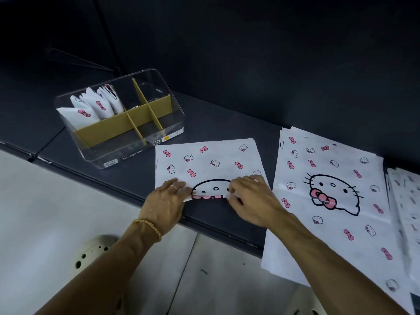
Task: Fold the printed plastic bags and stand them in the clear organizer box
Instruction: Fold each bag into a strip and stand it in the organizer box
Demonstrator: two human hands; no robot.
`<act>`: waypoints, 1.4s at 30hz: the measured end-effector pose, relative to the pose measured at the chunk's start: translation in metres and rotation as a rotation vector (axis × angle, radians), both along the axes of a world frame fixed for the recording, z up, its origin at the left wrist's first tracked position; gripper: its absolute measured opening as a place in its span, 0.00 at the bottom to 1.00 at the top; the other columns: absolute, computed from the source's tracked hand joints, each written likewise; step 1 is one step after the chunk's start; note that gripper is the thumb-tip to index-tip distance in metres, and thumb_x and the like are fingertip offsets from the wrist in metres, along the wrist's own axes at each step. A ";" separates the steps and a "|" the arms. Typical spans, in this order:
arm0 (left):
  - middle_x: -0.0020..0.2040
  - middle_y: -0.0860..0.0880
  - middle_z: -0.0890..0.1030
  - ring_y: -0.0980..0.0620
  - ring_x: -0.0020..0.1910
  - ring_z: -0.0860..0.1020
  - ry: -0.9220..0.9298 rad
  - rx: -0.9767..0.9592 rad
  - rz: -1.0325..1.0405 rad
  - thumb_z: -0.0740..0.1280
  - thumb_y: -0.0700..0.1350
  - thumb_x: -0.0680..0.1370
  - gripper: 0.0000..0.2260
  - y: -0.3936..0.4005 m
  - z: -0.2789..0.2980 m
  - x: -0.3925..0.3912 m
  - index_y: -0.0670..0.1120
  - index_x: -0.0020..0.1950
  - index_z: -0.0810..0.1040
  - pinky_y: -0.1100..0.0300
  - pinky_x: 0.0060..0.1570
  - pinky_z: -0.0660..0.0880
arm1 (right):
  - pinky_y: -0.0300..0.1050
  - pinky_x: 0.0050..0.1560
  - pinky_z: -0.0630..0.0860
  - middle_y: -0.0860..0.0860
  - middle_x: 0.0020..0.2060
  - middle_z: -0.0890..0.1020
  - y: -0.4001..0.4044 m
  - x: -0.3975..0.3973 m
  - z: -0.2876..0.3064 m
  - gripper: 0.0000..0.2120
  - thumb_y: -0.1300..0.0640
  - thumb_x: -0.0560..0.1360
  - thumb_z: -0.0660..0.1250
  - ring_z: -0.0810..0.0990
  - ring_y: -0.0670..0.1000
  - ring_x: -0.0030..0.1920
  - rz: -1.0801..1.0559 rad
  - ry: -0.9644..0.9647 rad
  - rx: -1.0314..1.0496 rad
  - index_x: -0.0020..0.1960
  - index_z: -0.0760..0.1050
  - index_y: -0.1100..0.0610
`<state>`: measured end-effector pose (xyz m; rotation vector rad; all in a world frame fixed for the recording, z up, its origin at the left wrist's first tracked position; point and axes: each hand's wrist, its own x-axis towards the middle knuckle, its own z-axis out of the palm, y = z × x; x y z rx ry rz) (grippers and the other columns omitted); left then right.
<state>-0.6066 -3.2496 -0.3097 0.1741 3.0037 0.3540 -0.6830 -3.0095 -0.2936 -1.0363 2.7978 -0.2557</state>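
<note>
Both hands work the near fold: left hand (169, 196) and right hand (247, 196) pinch the bag (209, 162) at its doubled edge on the dark counter (227, 123). Advice: align corners, then crease flat. Beyond, organizer box (159, 87) holds folded bags (95, 105) upright.

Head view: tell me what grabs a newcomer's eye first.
Both hands, the left hand and the right hand, pinch the near folded edge of a white cat-and-bow printed plastic bag at centre. To its right lies a flat stack of matching bags; back left, a clear organizer box holds folded bags.
</note>
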 end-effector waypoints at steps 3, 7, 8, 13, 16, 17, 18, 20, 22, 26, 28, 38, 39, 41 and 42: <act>0.52 0.45 0.84 0.39 0.50 0.81 0.065 0.096 0.093 0.63 0.42 0.80 0.10 -0.013 0.013 -0.003 0.49 0.58 0.80 0.51 0.46 0.77 | 0.53 0.72 0.58 0.46 0.56 0.78 0.018 -0.013 0.007 0.24 0.42 0.71 0.71 0.75 0.51 0.61 -0.106 -0.032 0.137 0.63 0.72 0.51; 0.41 0.42 0.83 0.35 0.41 0.77 0.006 0.261 0.198 0.63 0.46 0.81 0.09 -0.031 0.027 -0.009 0.44 0.45 0.79 0.53 0.43 0.71 | 0.41 0.46 0.72 0.47 0.39 0.82 0.040 -0.023 0.019 0.07 0.61 0.74 0.70 0.81 0.51 0.43 -0.446 -0.307 -0.287 0.44 0.80 0.50; 0.38 0.45 0.81 0.38 0.38 0.76 -0.032 0.330 0.237 0.64 0.45 0.80 0.10 -0.035 0.029 -0.009 0.44 0.41 0.77 0.56 0.42 0.71 | 0.36 0.42 0.74 0.45 0.38 0.82 0.043 -0.025 0.020 0.09 0.62 0.75 0.70 0.82 0.47 0.41 -0.534 -0.435 -0.402 0.44 0.80 0.48; 0.37 0.51 0.80 0.51 0.36 0.75 -0.160 0.649 0.512 0.67 0.44 0.79 0.09 -0.049 0.027 -0.015 0.50 0.38 0.76 0.63 0.37 0.69 | 0.45 0.41 0.72 0.57 0.34 0.79 0.041 -0.032 0.006 0.09 0.58 0.79 0.66 0.76 0.52 0.37 -0.844 -0.596 -0.473 0.44 0.76 0.64; 0.48 0.43 0.82 0.45 0.43 0.78 -0.148 0.613 0.663 0.64 0.47 0.81 0.08 -0.044 0.015 -0.024 0.43 0.51 0.77 0.57 0.46 0.72 | 0.45 0.38 0.66 0.52 0.30 0.71 0.030 -0.035 -0.002 0.15 0.56 0.79 0.63 0.71 0.54 0.36 -0.905 -0.494 -0.355 0.35 0.67 0.59; 0.52 0.41 0.81 0.41 0.46 0.78 -0.140 0.561 0.708 0.63 0.48 0.81 0.10 -0.042 0.010 -0.028 0.41 0.53 0.76 0.54 0.48 0.73 | 0.45 0.39 0.67 0.51 0.32 0.73 0.026 -0.036 -0.004 0.15 0.55 0.80 0.62 0.73 0.55 0.38 -0.898 -0.465 -0.292 0.35 0.68 0.57; 0.53 0.39 0.80 0.39 0.47 0.77 -0.134 0.485 0.734 0.62 0.49 0.81 0.11 -0.039 0.007 -0.030 0.41 0.53 0.74 0.52 0.48 0.73 | 0.45 0.41 0.69 0.52 0.34 0.75 0.022 -0.037 -0.005 0.14 0.55 0.80 0.61 0.75 0.57 0.41 -0.886 -0.434 -0.241 0.37 0.69 0.57; 0.50 0.39 0.80 0.38 0.45 0.76 -0.106 0.272 0.751 0.63 0.50 0.79 0.09 -0.033 0.002 -0.031 0.44 0.52 0.72 0.51 0.43 0.72 | 0.45 0.44 0.69 0.53 0.36 0.76 0.018 -0.039 -0.008 0.13 0.54 0.80 0.60 0.77 0.59 0.44 -0.881 -0.385 -0.167 0.38 0.69 0.57; 0.52 0.41 0.78 0.38 0.48 0.77 -0.024 0.081 0.725 0.66 0.48 0.77 0.12 -0.028 0.000 -0.028 0.46 0.58 0.72 0.51 0.41 0.71 | 0.46 0.44 0.69 0.53 0.34 0.74 0.016 -0.041 -0.010 0.14 0.55 0.80 0.60 0.76 0.59 0.43 -0.893 -0.346 -0.132 0.35 0.67 0.56; 0.66 0.39 0.72 0.36 0.64 0.70 0.171 -0.018 0.317 0.68 0.35 0.72 0.24 -0.019 -0.007 -0.027 0.43 0.68 0.73 0.43 0.58 0.71 | 0.45 0.42 0.69 0.53 0.34 0.75 0.013 -0.040 -0.014 0.14 0.56 0.79 0.59 0.76 0.59 0.42 -0.915 -0.319 -0.143 0.35 0.67 0.57; 0.75 0.44 0.65 0.42 0.76 0.59 0.046 0.045 0.085 0.62 0.35 0.76 0.26 -0.012 -0.012 -0.028 0.45 0.74 0.67 0.49 0.73 0.59 | 0.45 0.41 0.69 0.53 0.32 0.73 0.012 -0.040 -0.016 0.14 0.56 0.78 0.59 0.75 0.59 0.41 -0.927 -0.315 -0.152 0.34 0.65 0.56; 0.80 0.48 0.42 0.49 0.78 0.39 -0.066 -0.117 0.016 0.41 0.58 0.82 0.28 -0.005 -0.032 -0.016 0.47 0.79 0.40 0.56 0.74 0.35 | 0.54 0.59 0.74 0.59 0.62 0.77 -0.070 0.003 -0.023 0.20 0.61 0.71 0.71 0.76 0.61 0.62 -0.370 0.190 -0.129 0.62 0.76 0.61; 0.79 0.47 0.41 0.49 0.78 0.38 -0.070 -0.128 0.015 0.39 0.59 0.81 0.29 -0.005 -0.032 -0.016 0.47 0.78 0.38 0.56 0.74 0.34 | 0.54 0.66 0.70 0.59 0.68 0.73 -0.084 0.009 -0.029 0.21 0.60 0.74 0.69 0.71 0.60 0.69 -0.270 0.103 -0.130 0.66 0.74 0.61; 0.79 0.46 0.40 0.49 0.78 0.37 -0.073 -0.138 0.003 0.35 0.60 0.79 0.30 -0.006 -0.033 -0.014 0.45 0.76 0.35 0.56 0.74 0.33 | 0.54 0.76 0.56 0.56 0.77 0.60 -0.098 0.017 -0.042 0.25 0.55 0.81 0.60 0.56 0.57 0.78 -0.148 -0.027 -0.058 0.76 0.63 0.57; 0.79 0.46 0.40 0.49 0.78 0.37 -0.070 -0.141 -0.002 0.34 0.61 0.79 0.30 -0.008 -0.033 -0.013 0.45 0.76 0.35 0.55 0.74 0.33 | 0.54 0.77 0.50 0.55 0.79 0.55 -0.097 0.016 -0.048 0.26 0.51 0.82 0.54 0.51 0.55 0.79 -0.122 -0.031 -0.013 0.79 0.57 0.55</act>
